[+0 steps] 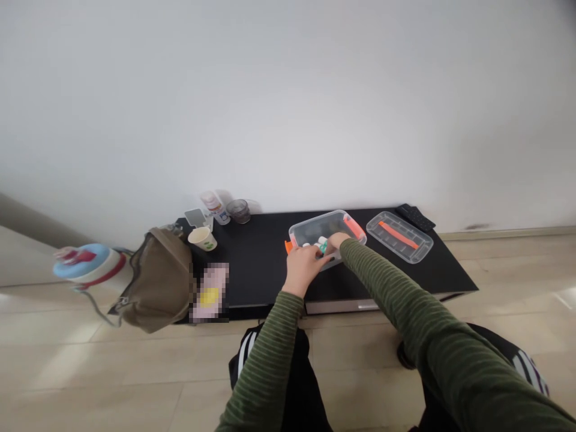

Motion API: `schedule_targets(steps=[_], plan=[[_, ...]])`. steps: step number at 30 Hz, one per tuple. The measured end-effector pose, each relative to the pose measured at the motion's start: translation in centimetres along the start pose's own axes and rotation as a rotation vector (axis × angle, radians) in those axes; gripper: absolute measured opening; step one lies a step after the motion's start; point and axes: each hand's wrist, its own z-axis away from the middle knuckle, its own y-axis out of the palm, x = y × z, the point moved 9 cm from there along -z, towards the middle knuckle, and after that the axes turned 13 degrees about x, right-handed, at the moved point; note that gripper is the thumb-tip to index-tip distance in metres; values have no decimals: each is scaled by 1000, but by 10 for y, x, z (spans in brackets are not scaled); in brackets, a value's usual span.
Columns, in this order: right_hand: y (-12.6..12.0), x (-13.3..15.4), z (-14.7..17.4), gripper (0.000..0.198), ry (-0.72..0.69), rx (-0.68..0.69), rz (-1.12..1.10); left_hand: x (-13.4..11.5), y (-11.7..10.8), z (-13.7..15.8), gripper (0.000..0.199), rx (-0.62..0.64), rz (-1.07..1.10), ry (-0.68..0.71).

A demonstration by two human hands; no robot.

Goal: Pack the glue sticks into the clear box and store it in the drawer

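A clear plastic storage box (310, 231) with orange latches stands lidless on the black low cabinet. Small white and green items (322, 242), perhaps little bottles, lie inside. My left hand (302, 269) reaches over the box's near left side, thumb and fingers curled in toward these items. My right hand (336, 241) dips into the box from the right, close beside the left fingertips. Its fingers are bent downward and mostly hidden. What either hand grips is too small and covered to make out. The clear lid (390, 246) with an orange handle lies right of the box.
On the black cabinet top (256, 264) stand a paper cup (202, 239), a white bottle (218, 210) and a glass bowl (239, 211). A brown bag (162, 282) and a large blue-lidded bottle (92, 264) are left. A dark keypad-like object (416, 217) sits at the back right.
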Motion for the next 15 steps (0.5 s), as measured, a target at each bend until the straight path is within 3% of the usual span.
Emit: schedule_targets(steps=[3,5,9,11,15], plan=[[-13,-5,20,30,91,23,123,1,-3,-3,33,-16,33,-14],[-31,5,47,46,19,-65,206,-1,-11,-2,33,-68,81,-4],[-61,25,117,54,-202,-308,277,-18,-24,11,34,-205,257,80],[-59,17,140,57,-226,-296,213,-32,-20,17,40,-220,365,147],[-26,-4,162,59,-362,-124,139,-55,1,18,41,-163,428,163]])
